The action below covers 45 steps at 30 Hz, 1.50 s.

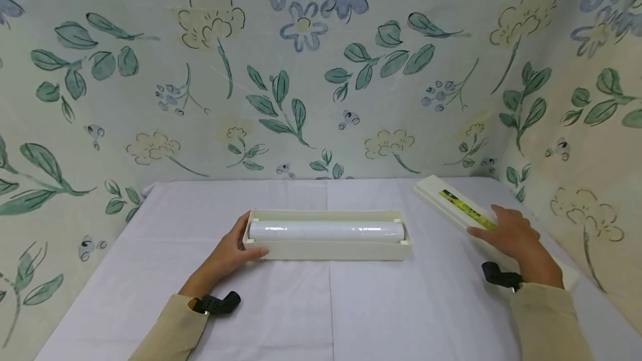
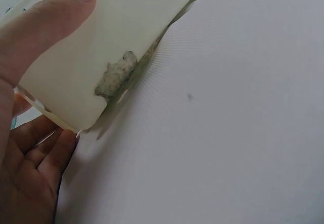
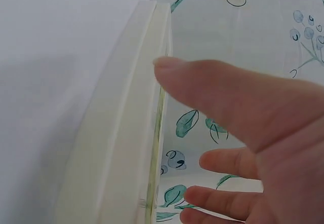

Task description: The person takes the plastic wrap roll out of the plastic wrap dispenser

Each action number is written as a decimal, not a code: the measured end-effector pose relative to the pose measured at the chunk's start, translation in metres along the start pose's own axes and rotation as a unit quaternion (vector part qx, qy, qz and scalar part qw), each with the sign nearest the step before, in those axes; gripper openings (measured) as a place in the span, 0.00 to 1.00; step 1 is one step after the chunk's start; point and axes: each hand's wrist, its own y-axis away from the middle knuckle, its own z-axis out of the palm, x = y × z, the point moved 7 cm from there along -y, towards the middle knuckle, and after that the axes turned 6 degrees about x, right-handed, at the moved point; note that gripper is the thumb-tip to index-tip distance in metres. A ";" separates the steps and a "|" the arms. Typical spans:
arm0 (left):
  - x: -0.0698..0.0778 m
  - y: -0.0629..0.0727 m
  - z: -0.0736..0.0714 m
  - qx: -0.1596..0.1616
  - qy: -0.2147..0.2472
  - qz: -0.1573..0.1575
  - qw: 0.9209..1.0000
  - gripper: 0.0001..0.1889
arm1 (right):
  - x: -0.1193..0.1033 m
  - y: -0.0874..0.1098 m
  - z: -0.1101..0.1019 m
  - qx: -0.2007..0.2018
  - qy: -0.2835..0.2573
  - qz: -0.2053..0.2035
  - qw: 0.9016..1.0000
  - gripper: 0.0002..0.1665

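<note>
A long cream box [image 1: 331, 252] lies open on the table with a shiny white roll, apparently plastic wrap [image 1: 326, 231], inside. My left hand [image 1: 232, 247] grips the box's left end; its thumb is on the front wall and the other fingers are round the end. In the left wrist view a rough greyish patch [image 2: 117, 75] marks that box wall. To the right, a long cream lid [image 1: 437, 193] with a yellow-green label [image 1: 463, 208] lies slantwise. My right hand [image 1: 514, 234] is over the lid, thumb at its edge, the other fingers loosely spread and apart from it.
A white cloth [image 1: 281, 305] with a centre crease covers the table. Behind it and on the right hangs floral fabric [image 1: 321, 99]. The lid's near end reaches close to the table's right edge, under my right forearm.
</note>
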 end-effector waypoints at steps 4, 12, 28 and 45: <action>0.002 0.000 -0.001 0.001 0.005 0.006 1.000 0.54 | -0.009 0.000 -0.003 0.019 0.005 -0.018 1.000 0.64; 0.001 0.001 -0.001 -0.003 0.008 0.001 1.000 0.54 | -0.027 0.004 -0.008 0.027 -0.003 -0.049 0.998 0.61; -0.003 0.001 0.000 -0.001 0.010 -0.001 1.000 0.54 | -0.061 0.012 -0.014 0.043 -0.042 -0.107 0.992 0.57; -0.003 0.002 0.000 -0.001 0.020 -0.006 1.000 0.53 | -0.098 0.028 -0.022 0.043 -0.061 -0.148 0.986 0.52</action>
